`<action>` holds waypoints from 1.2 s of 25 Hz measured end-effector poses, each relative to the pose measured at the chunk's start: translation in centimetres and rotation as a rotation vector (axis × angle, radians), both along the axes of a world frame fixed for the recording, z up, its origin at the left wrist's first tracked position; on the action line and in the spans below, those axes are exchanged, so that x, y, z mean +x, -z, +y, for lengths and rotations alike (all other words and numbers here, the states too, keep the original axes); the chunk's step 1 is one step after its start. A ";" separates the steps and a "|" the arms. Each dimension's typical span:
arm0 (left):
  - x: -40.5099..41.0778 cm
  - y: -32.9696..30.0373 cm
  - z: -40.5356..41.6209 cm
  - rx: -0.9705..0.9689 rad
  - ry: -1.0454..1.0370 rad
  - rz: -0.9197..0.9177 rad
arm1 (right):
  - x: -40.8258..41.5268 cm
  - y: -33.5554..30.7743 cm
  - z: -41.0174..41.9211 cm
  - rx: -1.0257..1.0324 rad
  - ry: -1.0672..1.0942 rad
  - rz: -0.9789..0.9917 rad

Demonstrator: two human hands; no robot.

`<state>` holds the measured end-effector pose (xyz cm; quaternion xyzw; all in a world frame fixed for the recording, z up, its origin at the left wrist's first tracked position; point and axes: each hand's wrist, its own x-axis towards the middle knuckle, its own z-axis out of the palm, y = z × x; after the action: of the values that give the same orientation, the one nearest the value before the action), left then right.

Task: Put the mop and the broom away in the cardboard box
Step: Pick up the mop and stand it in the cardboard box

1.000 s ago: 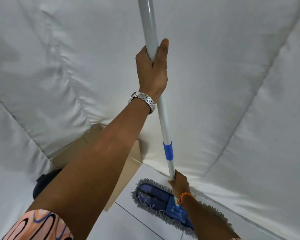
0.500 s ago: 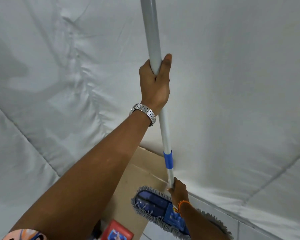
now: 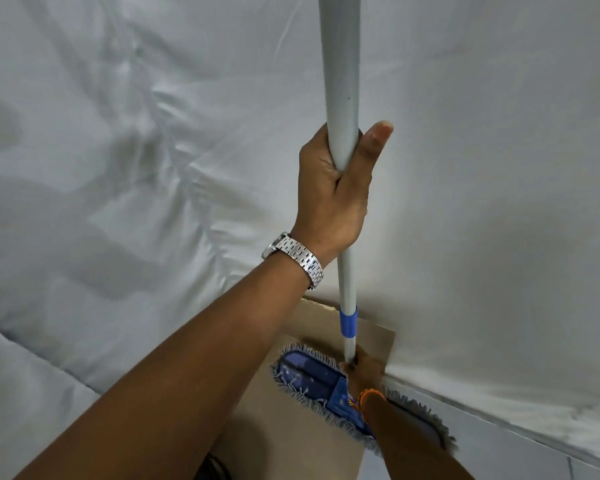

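I hold the mop upright by its grey pole (image 3: 340,81). My left hand (image 3: 333,192), with a metal watch at the wrist, is wrapped around the pole high up. My right hand (image 3: 362,370), with an orange band at the wrist, grips the pole's thin lower end just under a blue collar (image 3: 347,320). The blue flat mop head (image 3: 312,375) with grey fringe hangs over the brown cardboard box (image 3: 302,441), whose flap (image 3: 371,336) lies behind the pole. No broom is in view.
White padded fabric (image 3: 136,168) covers the wall behind and to the left. A strip of white floor (image 3: 482,455) shows at the lower right. Something dark (image 3: 215,469) sits at the bottom edge beside the box.
The mop and both hands have moved left toward the box, so the mop head now hangs over the cardboard instead of the tiled floor. My left hand sits lower in view.
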<state>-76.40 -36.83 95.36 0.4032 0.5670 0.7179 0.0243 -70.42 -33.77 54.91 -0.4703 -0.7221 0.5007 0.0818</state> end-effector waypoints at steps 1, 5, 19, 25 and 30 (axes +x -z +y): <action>-1.9 1.5 -0.3 0.002 0.022 0.006 | -1.9 1.1 -0.2 -0.008 0.030 0.012; -8.3 6.4 -0.5 -0.009 0.073 0.023 | -8.2 5.8 -0.5 -0.039 0.097 0.020; -19.6 17.1 4.5 0.007 0.068 0.017 | -18.9 16.1 3.5 -0.099 0.087 0.009; -20.5 18.8 7.4 -0.047 0.092 0.046 | -19.8 18.6 5.0 -0.124 0.150 0.041; -21.3 18.4 12.8 -0.156 0.083 0.059 | -19.4 18.5 7.6 -0.161 0.118 0.021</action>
<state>-97.68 -24.01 76.91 0.4440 0.6045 0.6579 0.0686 -89.80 -26.13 36.43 -0.5118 -0.6496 0.5564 0.0806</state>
